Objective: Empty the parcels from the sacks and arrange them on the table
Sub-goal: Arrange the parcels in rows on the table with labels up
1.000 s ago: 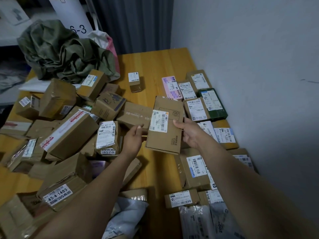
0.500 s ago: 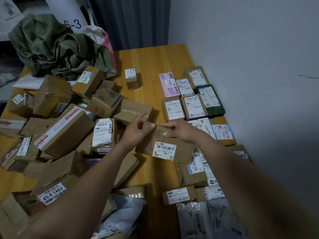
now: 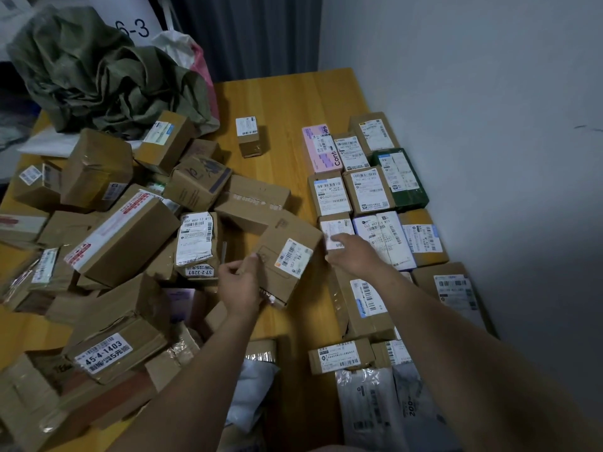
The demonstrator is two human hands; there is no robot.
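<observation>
My left hand (image 3: 241, 285) grips the near-left corner of a flat brown parcel (image 3: 288, 256) with a white barcode label, held tilted above the wooden table (image 3: 287, 102). My right hand (image 3: 350, 252) reaches past that parcel's right edge, fingers on a small labelled parcel (image 3: 336, 228) in the arranged rows. Those rows of parcels (image 3: 368, 190) lie label-up along the wall side. A loose pile of brown boxes (image 3: 124, 243) covers the table's left half. A crumpled green sack (image 3: 98, 73) lies at the far left.
A small box (image 3: 248, 136) stands alone in the middle far part of the table. Grey plastic mailers (image 3: 375, 409) lie at the near right. A grey wall (image 3: 489, 125) borders the table on the right. A pink-and-white bag (image 3: 192, 57) sits behind the sack.
The flat brown parcel was held up by both hands, then turned and lowered. My right hand has let go of it and moved right onto the arranged row.
</observation>
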